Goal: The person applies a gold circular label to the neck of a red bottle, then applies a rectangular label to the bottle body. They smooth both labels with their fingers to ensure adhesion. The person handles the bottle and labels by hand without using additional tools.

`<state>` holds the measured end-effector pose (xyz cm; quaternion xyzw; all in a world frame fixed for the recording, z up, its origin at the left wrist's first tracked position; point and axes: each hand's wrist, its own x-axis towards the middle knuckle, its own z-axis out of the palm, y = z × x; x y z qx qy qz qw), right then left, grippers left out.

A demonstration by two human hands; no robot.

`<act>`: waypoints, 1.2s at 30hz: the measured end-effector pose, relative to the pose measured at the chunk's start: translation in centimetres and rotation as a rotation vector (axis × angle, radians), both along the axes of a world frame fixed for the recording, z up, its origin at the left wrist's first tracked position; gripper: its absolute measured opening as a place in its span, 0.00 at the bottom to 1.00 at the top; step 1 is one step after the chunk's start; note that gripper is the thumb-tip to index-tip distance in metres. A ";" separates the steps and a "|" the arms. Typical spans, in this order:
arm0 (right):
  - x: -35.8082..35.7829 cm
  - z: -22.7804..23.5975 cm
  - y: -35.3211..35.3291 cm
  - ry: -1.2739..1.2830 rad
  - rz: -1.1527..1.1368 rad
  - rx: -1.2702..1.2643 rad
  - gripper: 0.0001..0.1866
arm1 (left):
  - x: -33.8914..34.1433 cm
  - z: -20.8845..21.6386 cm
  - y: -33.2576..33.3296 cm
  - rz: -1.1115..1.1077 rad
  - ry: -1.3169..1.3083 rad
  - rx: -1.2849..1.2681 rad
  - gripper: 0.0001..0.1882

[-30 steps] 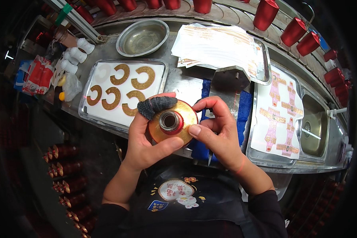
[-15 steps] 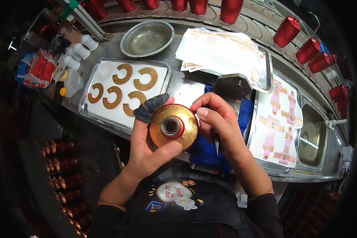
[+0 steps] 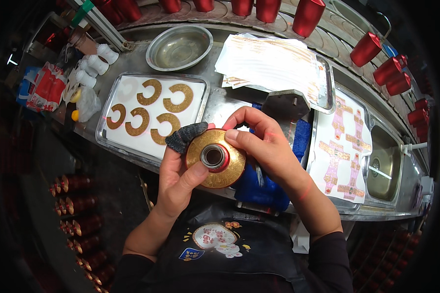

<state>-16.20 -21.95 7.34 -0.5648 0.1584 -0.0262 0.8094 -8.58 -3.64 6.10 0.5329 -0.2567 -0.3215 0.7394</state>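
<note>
A red bottle with a gold ring-shaped label (image 3: 232,172) around its open neck is held mouth-up in front of my chest. My left hand (image 3: 176,183) grips it from the left, thumb lying on the gold face beside the neck, with a dark grey knit cover over the fingers. My right hand (image 3: 264,141) is closed at the upper right rim, its thumb pressing the label's edge and the index finger curled over the side. The bottle's body below the shoulder is hidden.
Behind lies a tray (image 3: 205,97) of gold C-shaped labels, with a metal bowl (image 3: 154,61) beyond. Stacked label sheets (image 3: 264,61), a dark metal stand (image 3: 286,103), a blue cloth (image 3: 266,195), pink-and-gold labels (image 3: 333,161) and a sink (image 3: 384,178) are rightward. Red bottles (image 3: 309,17) line a conveyor.
My right thumb has moved left onto the gold label's upper edge. My left thumb has slid up toward the neck, and the bottle has turned slightly. The conveyor bottles have shifted right.
</note>
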 end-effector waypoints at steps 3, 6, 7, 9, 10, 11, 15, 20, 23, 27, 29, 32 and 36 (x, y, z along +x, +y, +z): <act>0.2 0.0 0.0 0.009 -0.018 0.005 0.08 | 0.6 0.5 -0.3 -0.012 0.109 -0.057 0.26; 0.4 0.3 0.1 0.020 -0.013 -0.015 0.08 | 1.3 1.2 -0.6 0.045 0.379 -0.015 0.21; 0.4 0.4 0.1 0.035 0.005 -0.026 0.08 | 1.4 1.4 -0.7 0.061 0.379 0.062 0.20; 0.5 0.5 0.0 0.044 0.033 -0.031 0.08 | 1.5 1.7 -1.2 0.046 0.368 0.099 0.18; 0.5 0.5 -0.1 0.039 0.042 -0.026 0.08 | 1.4 1.9 -1.4 0.054 0.378 0.094 0.16; 0.5 0.5 -0.2 0.040 0.037 -0.033 0.08 | 1.4 2.0 -1.5 0.086 0.384 0.125 0.16; 0.6 0.0 -0.3 0.003 0.031 -0.046 0.08 | 1.2 2.1 -1.8 0.112 0.414 0.110 0.14; 0.6 -0.4 -0.1 0.008 0.022 -0.086 0.08 | 1.1 2.0 -1.8 0.138 0.414 0.112 0.14; 0.7 -0.2 0.0 -0.013 -0.001 -0.089 0.07 | 1.3 2.1 -1.8 0.138 0.432 0.122 0.13; 0.8 0.2 0.0 0.010 0.010 -0.050 0.07 | 1.7 2.3 -1.8 0.100 0.479 0.123 0.13; 0.8 0.3 -0.2 0.050 0.045 -0.033 0.07 | 2.0 2.2 -1.8 0.056 0.476 0.128 0.12; 0.8 0.2 -0.2 0.030 0.056 -0.110 0.07 | 2.2 2.0 -1.8 0.019 0.452 0.146 0.12; 1.0 -0.1 0.1 0.014 0.032 -0.152 0.07 | 2.4 1.9 -1.8 0.014 0.482 0.122 0.11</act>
